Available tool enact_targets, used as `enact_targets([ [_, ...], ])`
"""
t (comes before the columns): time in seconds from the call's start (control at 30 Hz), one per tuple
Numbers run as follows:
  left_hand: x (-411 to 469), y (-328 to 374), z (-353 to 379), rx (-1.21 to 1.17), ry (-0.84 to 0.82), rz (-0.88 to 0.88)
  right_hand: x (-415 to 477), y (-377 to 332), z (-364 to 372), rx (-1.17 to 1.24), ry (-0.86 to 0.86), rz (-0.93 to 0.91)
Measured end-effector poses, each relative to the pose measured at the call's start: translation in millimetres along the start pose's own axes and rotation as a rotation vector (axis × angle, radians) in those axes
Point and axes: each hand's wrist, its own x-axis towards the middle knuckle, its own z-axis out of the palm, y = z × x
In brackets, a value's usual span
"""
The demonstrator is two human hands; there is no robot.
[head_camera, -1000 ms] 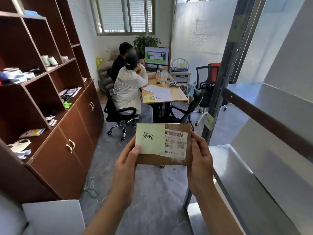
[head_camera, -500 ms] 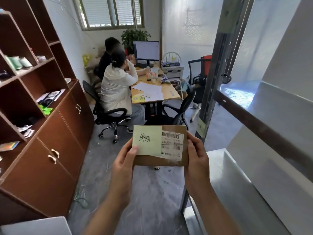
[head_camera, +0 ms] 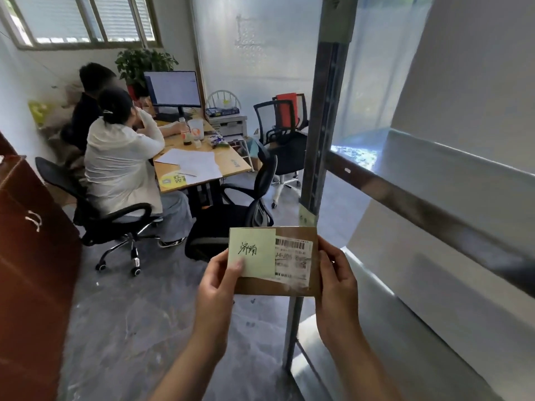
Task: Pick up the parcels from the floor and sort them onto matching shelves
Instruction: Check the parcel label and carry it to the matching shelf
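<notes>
A left hand (head_camera: 218, 280) and right hand (head_camera: 335, 280) clasp a flat parcel (head_camera: 289, 286) by its sides, fingers closed, label (head_camera: 292, 260) facing up between thumbs, seemingly for reading.

Matt brown cardboard parcel (head_camera: 278, 286), glossy metal shelves (head_camera: 451, 169), polished grey floor (head_camera: 130, 328)

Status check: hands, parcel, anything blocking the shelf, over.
Left hand and right hand both gripping the parcel, label facing up. Metal shelf at right, bare where visible. Upright post just behind parcel.
</notes>
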Motion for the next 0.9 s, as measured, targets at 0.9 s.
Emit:
enact_targets([
  [0.9,129,-66,29,0.288,-0.661,-0.19,19,89,22,-0.085,0.872,-0.017],
])
